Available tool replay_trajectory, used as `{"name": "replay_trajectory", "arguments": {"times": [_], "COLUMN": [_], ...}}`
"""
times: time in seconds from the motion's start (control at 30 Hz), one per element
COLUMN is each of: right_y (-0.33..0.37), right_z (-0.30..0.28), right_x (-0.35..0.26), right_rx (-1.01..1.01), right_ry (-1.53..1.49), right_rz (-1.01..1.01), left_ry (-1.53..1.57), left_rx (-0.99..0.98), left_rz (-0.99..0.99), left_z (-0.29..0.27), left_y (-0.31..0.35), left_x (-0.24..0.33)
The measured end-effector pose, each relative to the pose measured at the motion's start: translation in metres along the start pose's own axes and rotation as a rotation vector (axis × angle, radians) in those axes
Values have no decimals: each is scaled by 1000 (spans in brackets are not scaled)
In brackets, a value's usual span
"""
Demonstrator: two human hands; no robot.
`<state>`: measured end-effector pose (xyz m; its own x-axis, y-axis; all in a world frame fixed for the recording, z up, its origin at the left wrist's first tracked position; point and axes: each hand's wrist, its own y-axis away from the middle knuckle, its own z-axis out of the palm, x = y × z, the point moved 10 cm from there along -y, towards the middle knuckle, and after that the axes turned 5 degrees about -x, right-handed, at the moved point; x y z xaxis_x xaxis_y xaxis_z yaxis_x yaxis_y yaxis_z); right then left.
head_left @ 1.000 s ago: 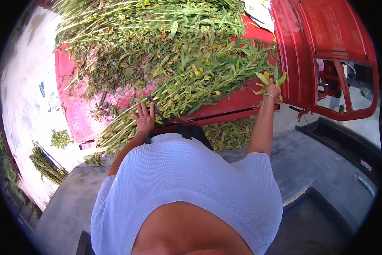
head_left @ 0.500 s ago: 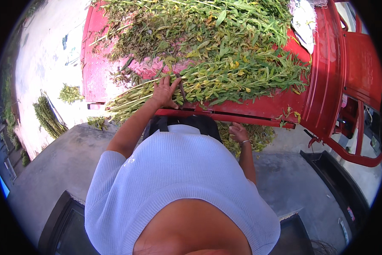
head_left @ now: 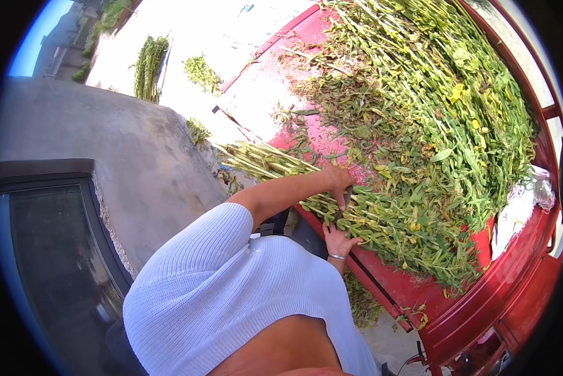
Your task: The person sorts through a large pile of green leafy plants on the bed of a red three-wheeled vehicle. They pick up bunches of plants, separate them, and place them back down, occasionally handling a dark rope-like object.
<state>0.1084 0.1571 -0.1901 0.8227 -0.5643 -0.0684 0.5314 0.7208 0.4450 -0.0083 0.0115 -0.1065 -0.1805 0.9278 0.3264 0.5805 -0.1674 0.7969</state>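
Observation:
A bundle of long green leafy stalks [head_left: 391, 229] lies along the near edge of a red truck bed [head_left: 313, 31], its bare cut ends pointing left. A dark narrow strip [head_left: 346, 199] crosses the bundle. My left hand [head_left: 338, 180] bends over the top of the stalks, its fingers closed at the strip's upper end; part of the grip is hidden. Below it, at the bed's edge, my right hand [head_left: 340, 240] rests against the bundle with thumb and fingers spread, close to the strip's lower end.
More leafy stalks [head_left: 444, 119] are heaped across the bed, with loose leaves between. A white sack [head_left: 513, 216] sits at the bed's right end. Another bundle [head_left: 150, 69] and a small plant pile [head_left: 201, 72] lie on the ground. A dark-framed pane [head_left: 56, 238] stands at lower left.
My view and body have turned, so the truck bed now slants. My right hand has come up from beside the bed to the bundle. My left hand has closed at the strip.

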Motion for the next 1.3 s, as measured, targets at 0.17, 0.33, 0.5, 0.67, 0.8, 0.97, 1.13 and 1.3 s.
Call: {"name": "replay_trajectory", "arguments": {"times": [0.17,0.33,0.5,0.67,0.8,0.97,1.13,1.3], "right_y": [40,37,7,-30,-61,-147,-234,-294], "right_z": [58,128,208,293,359,442,491,523], "right_x": [-12,-25,-3,69,155,303,469,618], "right_rx": [24,-180,-239,-318,-400,-588,-728,-862], "right_ry": [-105,75,413,703,924,1210,1798,1740], "right_rz": [-134,-250,-261,-290,-287,-131,-94,236], "left_ry": [-39,-23,4,142,195,652,1143,1559], "left_rx": [406,669,909,1320,1477,1157,1134,1468], "left_rz": [178,377,433,464,473,742,753,561], "left_z": [-36,-90,-116,-103,-83,-113,-62,37], "left_y": [116,209,321,446,536,571,586,584], "left_x": [50,57,-10,-138,-257,-403,-564,-703]}}
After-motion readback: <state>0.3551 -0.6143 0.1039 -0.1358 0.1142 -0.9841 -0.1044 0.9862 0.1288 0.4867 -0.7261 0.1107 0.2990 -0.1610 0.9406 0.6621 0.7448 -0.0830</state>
